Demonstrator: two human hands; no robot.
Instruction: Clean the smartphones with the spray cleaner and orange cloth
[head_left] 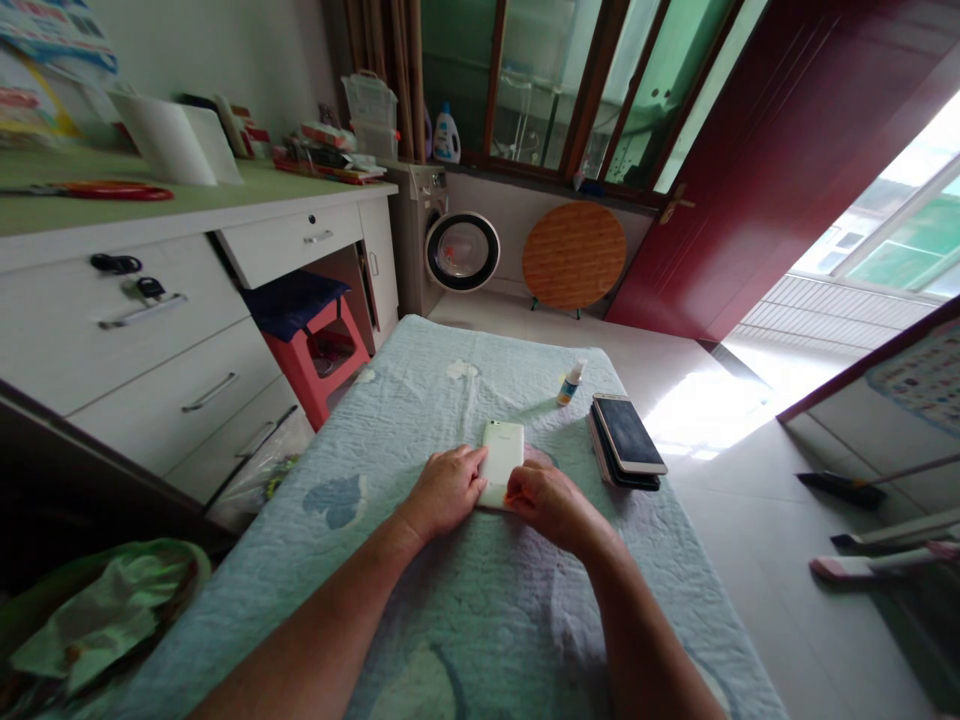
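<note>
A white smartphone (502,450) lies back side up on the quilted, pale blue cover. My left hand (450,485) grips its left edge, fingers bent against the side. At the phone's lower right, my right hand (551,500) is closed, with the fingertips pressed together over the back; a small orange patch shows at them, too small to name. Beyond the hands stands a small spray bottle (571,384) with a white top and a yellow-and-blue label. To the right, a stack of phones or tablets has a gold-framed, dark-screened phone (630,433) on top.
White drawers (180,320) and a red stool (319,350) with a dark blue top are on the left. Past the covered surface are a washing machine with its round door (463,252) swung out and a round wooden tabletop (574,255). A red door (720,170) stands at right.
</note>
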